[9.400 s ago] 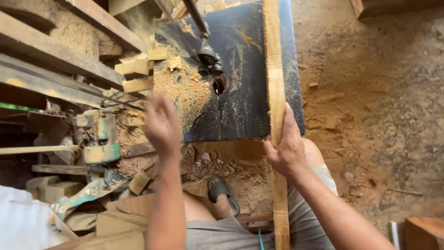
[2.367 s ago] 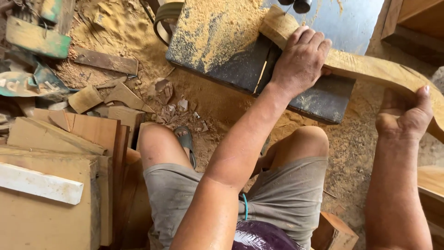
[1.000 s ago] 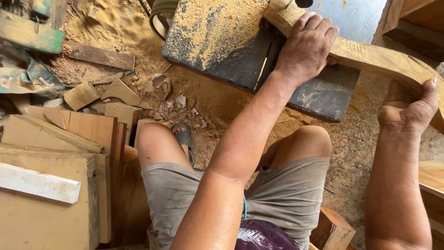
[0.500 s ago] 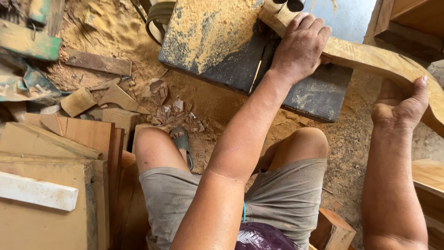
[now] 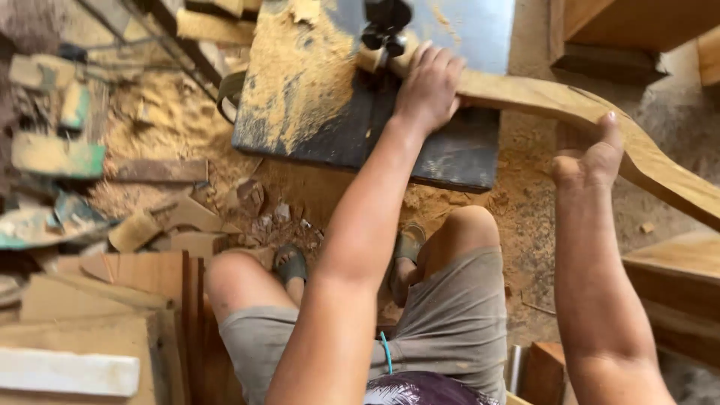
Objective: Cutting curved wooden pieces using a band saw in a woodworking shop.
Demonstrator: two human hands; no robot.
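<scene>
A long curved wooden piece (image 5: pixel 570 105) lies across the dark metal saw table (image 5: pixel 450 150), its near end at the black blade guide (image 5: pixel 386 22). My left hand (image 5: pixel 429 86) presses flat on the wood close to the blade guide. My right hand (image 5: pixel 592 157) grips the same piece farther right, where it curves down past the table's edge. A heap of sawdust (image 5: pixel 289 67) covers the table's left half.
Wood offcuts and boards (image 5: pixel 112 300) are stacked at the lower left. Scraps and sawdust litter the floor (image 5: pixel 180 135) to the left. Wooden blocks (image 5: pixel 675 285) sit at the right, and a timber frame (image 5: pixel 607 37) at the top right. My knees and sandalled feet are below the table.
The camera has tilted so the table sits lower in view. The curved wood has advanced towards the blade guide, with both hands still on it.
</scene>
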